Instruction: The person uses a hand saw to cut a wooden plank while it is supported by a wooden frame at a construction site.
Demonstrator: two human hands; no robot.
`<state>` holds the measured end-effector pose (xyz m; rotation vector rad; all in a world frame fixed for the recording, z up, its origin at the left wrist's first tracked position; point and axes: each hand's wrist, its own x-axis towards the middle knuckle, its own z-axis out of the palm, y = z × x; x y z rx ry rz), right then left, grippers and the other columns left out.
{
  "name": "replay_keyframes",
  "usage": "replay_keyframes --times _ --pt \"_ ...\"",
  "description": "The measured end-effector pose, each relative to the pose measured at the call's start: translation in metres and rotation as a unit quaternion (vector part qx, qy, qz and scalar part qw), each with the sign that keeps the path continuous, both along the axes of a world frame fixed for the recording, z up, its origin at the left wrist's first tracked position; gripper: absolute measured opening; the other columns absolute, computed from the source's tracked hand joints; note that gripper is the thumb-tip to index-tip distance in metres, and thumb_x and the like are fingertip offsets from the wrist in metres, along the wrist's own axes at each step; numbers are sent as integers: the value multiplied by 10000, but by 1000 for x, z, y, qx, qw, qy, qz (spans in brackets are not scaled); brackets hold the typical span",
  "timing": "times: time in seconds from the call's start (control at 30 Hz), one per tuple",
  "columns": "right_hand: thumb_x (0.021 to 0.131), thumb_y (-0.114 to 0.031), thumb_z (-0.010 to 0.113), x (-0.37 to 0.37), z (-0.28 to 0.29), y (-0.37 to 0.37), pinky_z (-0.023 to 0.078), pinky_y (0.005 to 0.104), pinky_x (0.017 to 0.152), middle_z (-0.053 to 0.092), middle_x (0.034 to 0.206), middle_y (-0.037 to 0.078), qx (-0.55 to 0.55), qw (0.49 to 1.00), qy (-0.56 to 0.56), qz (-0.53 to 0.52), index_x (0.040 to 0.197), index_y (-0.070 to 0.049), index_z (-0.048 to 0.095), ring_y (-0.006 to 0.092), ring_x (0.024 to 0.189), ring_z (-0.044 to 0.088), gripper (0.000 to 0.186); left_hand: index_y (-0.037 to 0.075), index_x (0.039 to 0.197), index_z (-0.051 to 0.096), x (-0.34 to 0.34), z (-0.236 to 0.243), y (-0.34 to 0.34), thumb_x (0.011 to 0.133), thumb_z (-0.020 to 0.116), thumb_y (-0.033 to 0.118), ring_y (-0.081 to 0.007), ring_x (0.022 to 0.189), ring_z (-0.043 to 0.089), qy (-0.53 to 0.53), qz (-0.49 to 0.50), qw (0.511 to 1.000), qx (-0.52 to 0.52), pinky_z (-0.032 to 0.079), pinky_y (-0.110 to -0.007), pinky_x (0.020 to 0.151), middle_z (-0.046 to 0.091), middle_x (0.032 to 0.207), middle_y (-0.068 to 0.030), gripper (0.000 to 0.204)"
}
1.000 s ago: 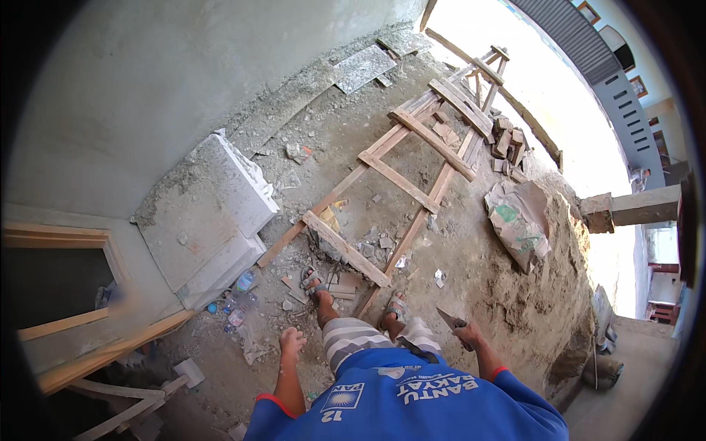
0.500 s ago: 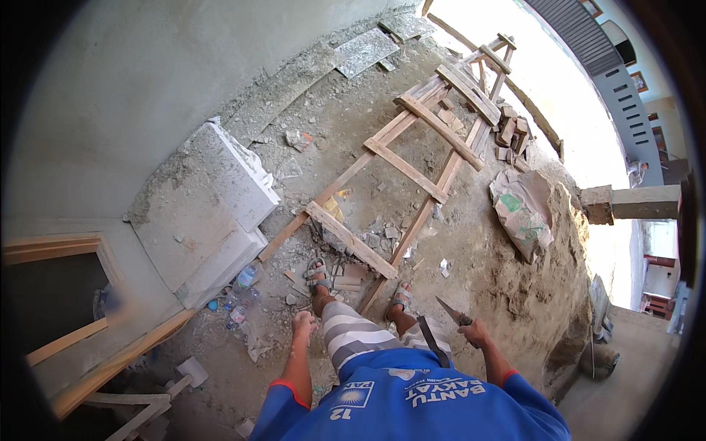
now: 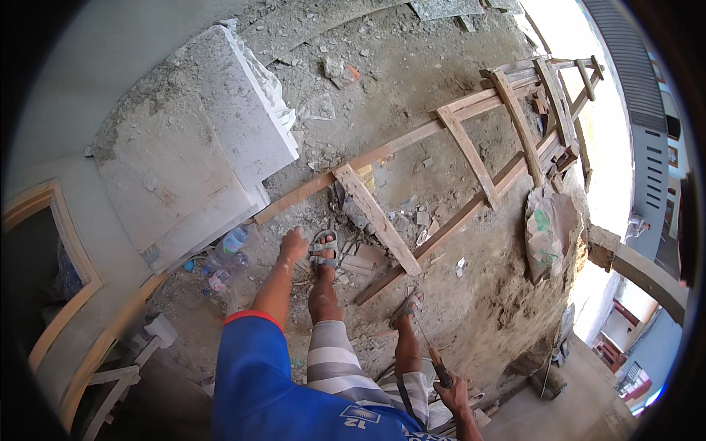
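Note:
My right hand (image 3: 454,394) is closed around the dark handle of a pointed trowel (image 3: 435,359). Its thin blade, seen nearly edge-on, points away from me toward my right foot. My left hand (image 3: 294,244) hangs in the air with its fingers curled in, and nothing shows in it. It is beside my left sandal (image 3: 323,250), left of a wooden ladder-like frame (image 3: 375,217) that lies on the ground. My right sandal (image 3: 409,307) stands on the dirt just right of the frame's near end.
A large pale slab-topped block (image 3: 180,158) stands at left, with plastic bottles (image 3: 234,241) by its corner. A torn paper sack (image 3: 548,235) lies on the dirt mound at right. A wooden window frame (image 3: 81,309) is at lower left. Rubble covers the ground.
The view has turned, and the wooden frame lies more level across it. My left arm has swung forward and up. My right hand has lowered with the trowel, its blade now edge-on.

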<state>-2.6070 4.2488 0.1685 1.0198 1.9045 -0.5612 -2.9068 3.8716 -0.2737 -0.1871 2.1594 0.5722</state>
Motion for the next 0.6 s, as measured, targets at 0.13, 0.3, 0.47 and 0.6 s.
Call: replay_keyframes --times 0.13,0.3,0.47,0.6 --pt "729 -276 751 10 -17 -15 508 458 676 654 746 262 29 998 -36 -34 843 26 637 399 730 679 342 92 1373 459 -67 -62 27 804 764 324 -445 1248 493 56 -34 998 -12 451 -528 1018 538 1326 -221 686" --pt "796 -218 731 69 -35 -16 515 394 757 685 903 175 60 992 -32 -108 1087 -1 637 266 826 661 375 121 1436 408 -109 -129 58 733 828 256 -452 1301 438 150 -146 977 -45 389 -513 1091 492 1394 -207 831" --pt "834 -45 710 79 -47 -36 513 340 723 679 891 66 101 962 78 -242 1088 37 659 158 824 602 271 76 1403 468 -159 -183 66 679 831 173 -353 1297 516 -22 -122 991 41 405 -446 1099 557 1376 -192 816" --pt "836 -21 700 81 -41 -42 502 318 671 655 861 34 97 938 43 -330 1022 36 653 138 776 583 200 53 1402 478 -162 -202 60 638 794 88 -356 1204 594 -46 -59 982 175 443 -416 1062 627 1278 -201 828"
